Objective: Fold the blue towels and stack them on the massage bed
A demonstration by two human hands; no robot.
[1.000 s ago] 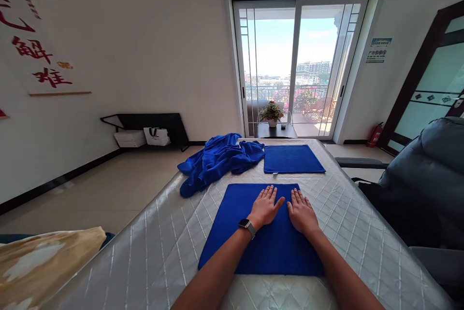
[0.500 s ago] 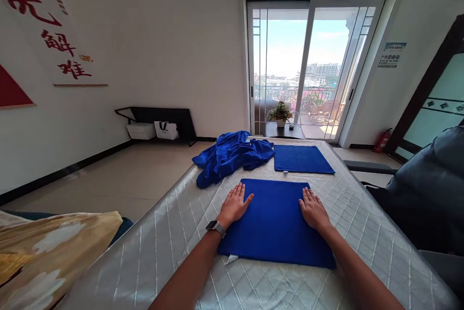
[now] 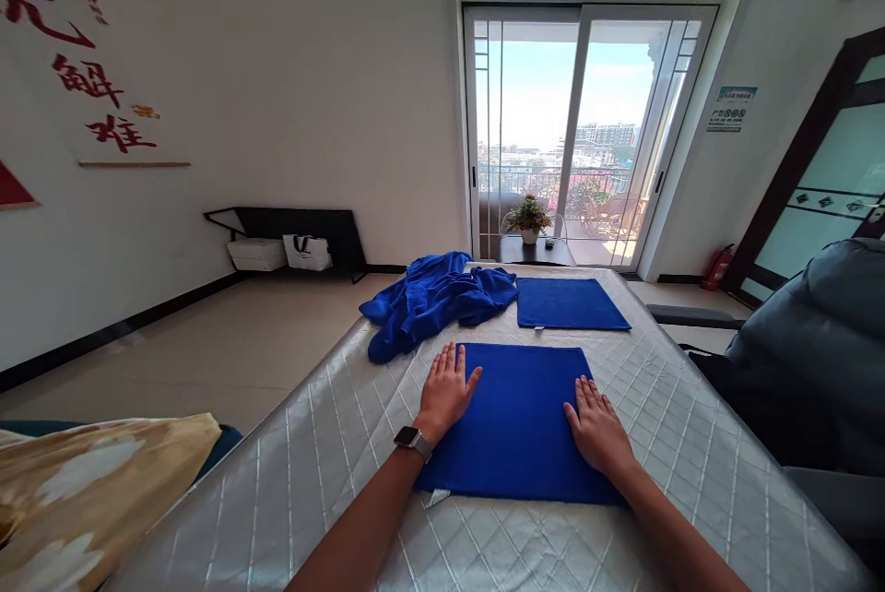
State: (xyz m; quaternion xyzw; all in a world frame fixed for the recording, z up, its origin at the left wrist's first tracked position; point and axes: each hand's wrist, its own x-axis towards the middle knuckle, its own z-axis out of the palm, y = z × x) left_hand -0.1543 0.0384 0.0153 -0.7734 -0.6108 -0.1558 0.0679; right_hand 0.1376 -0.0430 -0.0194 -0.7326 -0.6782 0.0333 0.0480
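Observation:
A blue rectangular cloth (image 3: 518,426), smooth and flat with a small white tag at its near left corner, lies on the silver quilted mattress (image 3: 332,444). My left hand (image 3: 446,394) rests flat over its left edge, fingers stretched out and thumb apart; a watch is on that wrist. On the right edge lies my right hand (image 3: 598,426), palm down with the fingers extended. Beyond them is a second flat blue cloth (image 3: 572,303), also tagged. Crumpled blue fabric (image 3: 442,301) is heaped to its left, near the far left edge of the mattress.
A dark padded chair (image 3: 808,343) stands along the right side. At lower left is a tan patterned blanket (image 3: 117,491). Past the mattress, a small black table (image 3: 536,251) holds a potted plant (image 3: 529,219) before the sliding glass doors. A black frame (image 3: 297,228) leans by the wall.
My right hand has slid a little nearer to me along the cloth's right edge. My left hand stays at the left edge. The view has shifted slightly to the right.

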